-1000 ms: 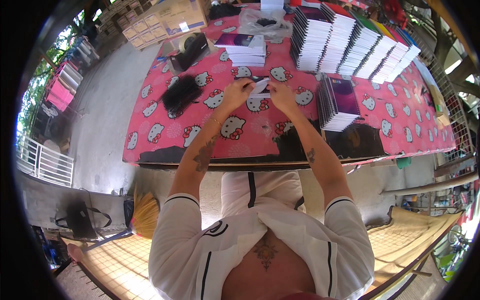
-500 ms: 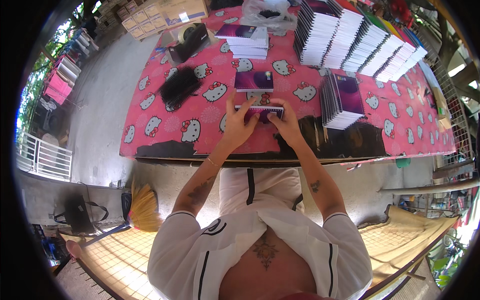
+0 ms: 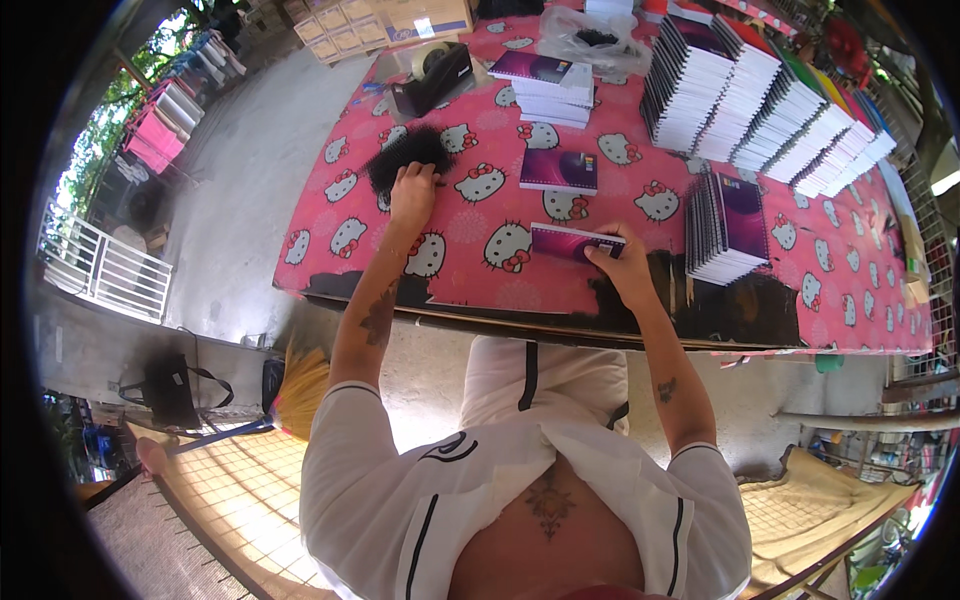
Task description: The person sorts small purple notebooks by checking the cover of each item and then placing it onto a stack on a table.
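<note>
My right hand (image 3: 624,263) grips the right end of a small purple-covered notepad (image 3: 565,242), thumb on top, near the table's front edge. Punched holes run along its far edge. At the left, my left hand (image 3: 414,195) has its fingers curled onto the near side of a heap of black spiral binding coils (image 3: 405,158); single coils cannot be made out under the fingertips. Just beyond the held notepad lies a second purple notepad pile (image 3: 558,170). Right of my right hand stands a stack of purple notebooks (image 3: 738,220) with black spirals along the side.
Farther back are a stack of white pads (image 3: 553,98), a black tape dispenser (image 3: 432,82) and a clear plastic bag (image 3: 592,42). Tall rows of spiral notebooks (image 3: 745,95) fill the back right. The pink patterned tablecloth (image 3: 465,215) is torn along the front, showing a dark surface.
My left hand has left the notepad and moved left to the coil heap. My right hand keeps hold of the notepad. The whole view has shifted slightly.
</note>
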The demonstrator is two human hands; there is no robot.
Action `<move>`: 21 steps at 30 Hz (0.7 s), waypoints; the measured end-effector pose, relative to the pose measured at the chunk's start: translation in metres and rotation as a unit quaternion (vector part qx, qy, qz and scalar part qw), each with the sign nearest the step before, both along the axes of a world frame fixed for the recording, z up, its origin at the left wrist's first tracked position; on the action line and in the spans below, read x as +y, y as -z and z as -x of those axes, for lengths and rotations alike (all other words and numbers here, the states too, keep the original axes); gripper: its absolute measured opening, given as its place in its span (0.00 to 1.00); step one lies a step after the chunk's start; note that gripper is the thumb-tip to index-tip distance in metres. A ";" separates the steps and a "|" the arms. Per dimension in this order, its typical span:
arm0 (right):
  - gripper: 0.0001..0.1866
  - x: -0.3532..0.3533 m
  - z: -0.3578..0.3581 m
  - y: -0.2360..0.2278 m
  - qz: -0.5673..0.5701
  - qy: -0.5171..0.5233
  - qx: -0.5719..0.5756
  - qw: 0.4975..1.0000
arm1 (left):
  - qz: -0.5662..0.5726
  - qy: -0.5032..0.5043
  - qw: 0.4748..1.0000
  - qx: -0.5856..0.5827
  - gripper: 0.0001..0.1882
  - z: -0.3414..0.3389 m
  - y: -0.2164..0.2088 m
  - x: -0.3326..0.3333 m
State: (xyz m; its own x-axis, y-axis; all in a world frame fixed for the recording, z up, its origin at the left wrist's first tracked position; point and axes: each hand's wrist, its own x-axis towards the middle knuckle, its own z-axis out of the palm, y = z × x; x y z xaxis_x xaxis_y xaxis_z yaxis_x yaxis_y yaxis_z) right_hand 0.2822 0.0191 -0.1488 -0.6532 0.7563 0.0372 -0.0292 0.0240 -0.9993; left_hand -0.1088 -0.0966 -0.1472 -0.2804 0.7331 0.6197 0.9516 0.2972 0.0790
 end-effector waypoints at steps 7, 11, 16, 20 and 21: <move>0.18 0.003 -0.007 0.009 -0.063 -0.018 0.056 0.996 | -0.043 0.131 0.978 -0.159 0.13 -0.120 -0.035 0.005; 0.17 0.000 -0.003 0.008 -0.086 -0.022 0.046 0.995 | -0.054 0.230 0.927 -0.290 0.15 -0.182 -0.030 -0.020; 0.16 -0.001 -0.001 0.007 -0.083 -0.020 0.036 0.996 | -0.077 0.215 0.926 -0.302 0.10 -0.183 -0.031 -0.015; 0.16 -0.001 0.000 0.011 -0.086 -0.009 0.060 0.994 | -0.061 0.197 0.922 -0.327 0.07 -0.182 -0.038 -0.013; 0.16 -0.001 -0.001 0.012 -0.088 -0.007 0.070 0.994 | -0.051 0.194 0.925 -0.323 0.07 -0.181 -0.040 -0.013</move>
State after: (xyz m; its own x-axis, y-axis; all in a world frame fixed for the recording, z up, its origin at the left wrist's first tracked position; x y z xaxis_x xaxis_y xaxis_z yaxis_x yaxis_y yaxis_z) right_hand 0.2828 0.0185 -0.1609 -0.6431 0.7201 0.2606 -0.1701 0.1974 -0.9654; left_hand 0.0719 -0.1094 -0.1071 -0.3440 0.8035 0.4859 0.7291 -0.0975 0.6774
